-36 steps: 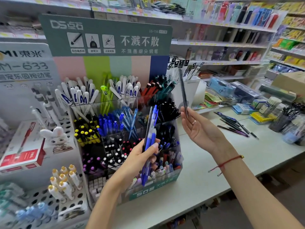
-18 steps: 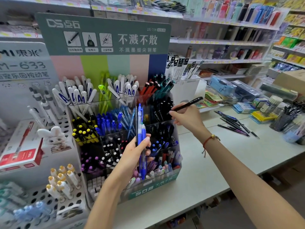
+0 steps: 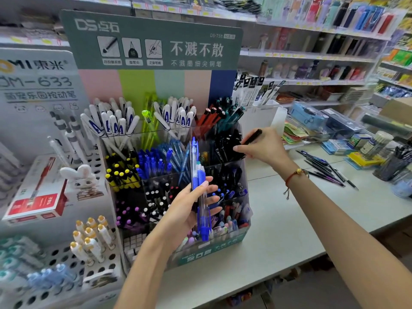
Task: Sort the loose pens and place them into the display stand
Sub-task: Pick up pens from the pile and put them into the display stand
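**Black pen entering the stand's black section; blue pens held in reserve**

The right hand (image 3: 263, 148) pinches a black pen (image 3: 253, 136) near its lower barrel, its upper end angled up to the right, the tip apparently already among the black pens in the display stand (image 3: 245, 228) — the exact contact point is hidden by the fingers. The left hand (image 3: 189, 210) is wrapped round a small bundle of blue pens (image 3: 199, 192), held upright in front of the stand's middle tiers. More loose pens (image 3: 323, 168) lie on the worktop (image 3: 278, 230), well to the right.

Assessment: these pens look light, rigid and smooth-barrelled — likely to slide within a loose bundle. A mid-barrel grip, near the rubber sleeve where present, should hold best. The stand's compartments are crowded, so each pen probably needs steering in tip-first.
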`<state>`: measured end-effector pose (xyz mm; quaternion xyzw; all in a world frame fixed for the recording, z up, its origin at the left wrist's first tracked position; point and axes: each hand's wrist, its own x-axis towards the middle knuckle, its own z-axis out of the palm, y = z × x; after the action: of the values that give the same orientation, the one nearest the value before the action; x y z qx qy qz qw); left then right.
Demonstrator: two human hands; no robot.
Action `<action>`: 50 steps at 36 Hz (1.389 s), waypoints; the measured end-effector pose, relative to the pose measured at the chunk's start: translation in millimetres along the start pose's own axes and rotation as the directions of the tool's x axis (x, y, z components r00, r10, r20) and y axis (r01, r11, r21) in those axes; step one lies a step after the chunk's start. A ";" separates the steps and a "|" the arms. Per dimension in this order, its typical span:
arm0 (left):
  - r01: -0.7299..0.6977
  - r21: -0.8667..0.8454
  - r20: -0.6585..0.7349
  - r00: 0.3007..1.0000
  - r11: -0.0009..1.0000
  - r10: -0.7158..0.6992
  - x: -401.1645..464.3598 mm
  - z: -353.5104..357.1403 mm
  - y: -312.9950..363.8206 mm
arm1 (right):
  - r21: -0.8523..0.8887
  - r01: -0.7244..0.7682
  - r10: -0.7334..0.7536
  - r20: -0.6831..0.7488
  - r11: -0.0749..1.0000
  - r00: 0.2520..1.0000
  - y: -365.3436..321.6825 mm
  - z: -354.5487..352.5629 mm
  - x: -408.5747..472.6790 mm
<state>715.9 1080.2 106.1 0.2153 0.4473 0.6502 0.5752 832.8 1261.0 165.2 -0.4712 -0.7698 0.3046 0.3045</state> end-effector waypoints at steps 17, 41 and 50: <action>-0.026 -0.208 -0.021 1.000 0.978 0.022 -4.0 -4.2 -4.5 | -0.382 0.228 -0.313 -0.175 0.895 0.934 15.5 27.5 -11.2; -0.453 0.064 -0.239 0.858 0.889 0.454 -16.0 30.1 -12.1 | 0.496 -0.229 0.055 0.340 0.837 0.939 -9.8 44.8 -138.6; -0.413 0.176 -0.361 0.818 0.894 0.449 -26.1 -4.7 3.7 | 0.592 -0.042 -0.043 0.129 0.805 0.991 -30.2 70.1 -133.6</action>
<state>716.6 1054.3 113.0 0.2019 0.5213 0.7723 0.3016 813.0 1115.4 119.6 -0.3303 -0.6551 0.5611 0.3834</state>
